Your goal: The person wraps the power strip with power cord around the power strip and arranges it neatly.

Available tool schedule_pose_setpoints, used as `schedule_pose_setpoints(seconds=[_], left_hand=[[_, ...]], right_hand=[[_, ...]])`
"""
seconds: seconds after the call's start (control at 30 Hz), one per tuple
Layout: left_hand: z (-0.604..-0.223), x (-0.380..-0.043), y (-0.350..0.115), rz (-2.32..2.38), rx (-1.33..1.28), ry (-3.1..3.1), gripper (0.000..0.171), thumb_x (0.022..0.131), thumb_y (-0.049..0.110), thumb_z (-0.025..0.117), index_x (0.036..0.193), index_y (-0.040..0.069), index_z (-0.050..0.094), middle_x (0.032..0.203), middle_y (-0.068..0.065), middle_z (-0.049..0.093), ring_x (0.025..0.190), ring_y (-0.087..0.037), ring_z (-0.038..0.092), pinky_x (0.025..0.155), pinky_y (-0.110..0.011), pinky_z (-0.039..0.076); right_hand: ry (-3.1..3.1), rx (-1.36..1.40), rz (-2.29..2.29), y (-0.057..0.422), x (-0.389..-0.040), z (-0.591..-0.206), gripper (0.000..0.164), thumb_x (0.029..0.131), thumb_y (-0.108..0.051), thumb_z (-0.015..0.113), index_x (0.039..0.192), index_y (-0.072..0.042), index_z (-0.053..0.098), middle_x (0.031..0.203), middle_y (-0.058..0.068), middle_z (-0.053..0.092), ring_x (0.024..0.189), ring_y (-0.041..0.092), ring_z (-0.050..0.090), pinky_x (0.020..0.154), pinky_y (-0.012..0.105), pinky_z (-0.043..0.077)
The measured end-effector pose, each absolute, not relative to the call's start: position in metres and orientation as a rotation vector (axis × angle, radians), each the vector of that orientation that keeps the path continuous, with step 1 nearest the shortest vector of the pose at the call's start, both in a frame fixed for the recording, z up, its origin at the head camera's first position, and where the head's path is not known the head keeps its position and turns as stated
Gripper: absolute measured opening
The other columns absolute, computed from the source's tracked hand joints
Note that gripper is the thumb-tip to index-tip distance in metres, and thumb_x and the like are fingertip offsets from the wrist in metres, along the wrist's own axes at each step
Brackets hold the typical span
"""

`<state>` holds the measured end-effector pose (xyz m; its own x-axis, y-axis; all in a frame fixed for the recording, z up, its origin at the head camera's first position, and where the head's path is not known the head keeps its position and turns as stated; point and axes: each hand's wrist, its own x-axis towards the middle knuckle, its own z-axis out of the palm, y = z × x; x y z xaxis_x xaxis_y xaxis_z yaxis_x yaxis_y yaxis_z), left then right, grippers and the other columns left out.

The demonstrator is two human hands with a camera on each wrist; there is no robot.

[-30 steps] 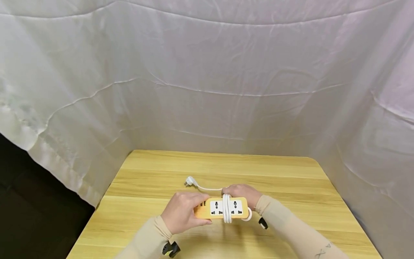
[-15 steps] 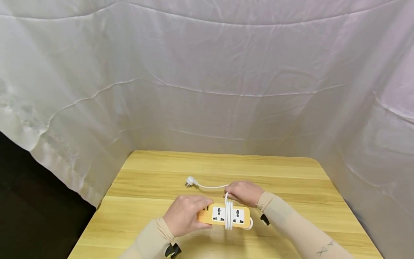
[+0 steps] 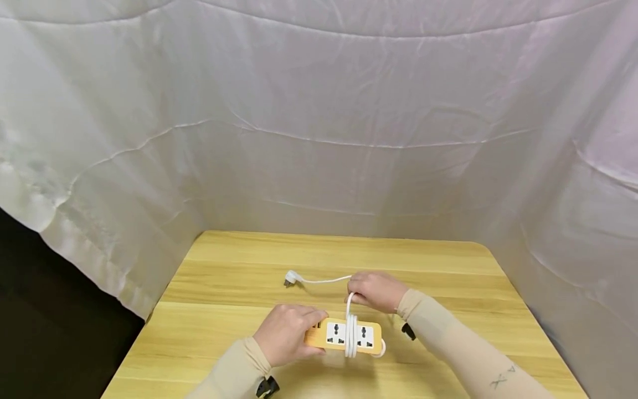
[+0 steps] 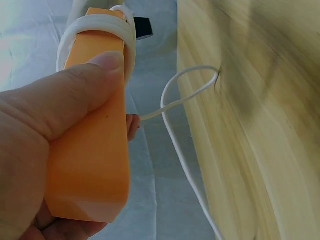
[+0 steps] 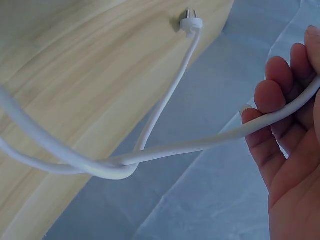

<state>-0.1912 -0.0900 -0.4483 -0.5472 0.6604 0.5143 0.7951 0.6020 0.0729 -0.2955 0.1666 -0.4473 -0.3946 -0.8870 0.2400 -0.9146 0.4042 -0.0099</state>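
Orange power strip [image 3: 339, 335] sits gripped in your left hand [image 3: 286, 335] over the bench [image 3: 224, 316]; your right hand [image 3: 376, 290] grasps its white cord [image 5: 200, 145]. Best steady the strip and guide the cord evenly, avoiding kinks.

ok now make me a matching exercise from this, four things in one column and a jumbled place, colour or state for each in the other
Things
1. power strip
2. plug
3. left hand
4. right hand

Places, colours and states
A. holding the white cord beyond the wound turns
B. orange-yellow body, with cord wound around it
C. gripping one end of the orange-yellow body
D. white, on the wooden tabletop, apart from both hands

Pairs: 1-B, 2-D, 3-C, 4-A
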Motion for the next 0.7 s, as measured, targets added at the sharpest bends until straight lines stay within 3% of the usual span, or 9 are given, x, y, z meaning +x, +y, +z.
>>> schedule_pose_setpoints(seconds=[0.7], left_hand=[[-0.457, -0.19, -0.084, -0.348, -1.234, -2.476, 0.058, 0.059, 0.048, 0.087, 0.104, 0.013, 0.071, 0.091, 0.006, 0.071, 0.074, -0.002, 0.064, 0.067, -0.018, 0.051]], right_hand=[[-2.352, 1.589, 0.101, 0.174, -0.308, -0.432, 0.022, 0.087, -0.029, 0.071, 0.075, -0.018, 0.056, 0.072, -0.009, 0.054, 0.067, 0.007, 0.054, 0.067, 0.028, 0.05]])
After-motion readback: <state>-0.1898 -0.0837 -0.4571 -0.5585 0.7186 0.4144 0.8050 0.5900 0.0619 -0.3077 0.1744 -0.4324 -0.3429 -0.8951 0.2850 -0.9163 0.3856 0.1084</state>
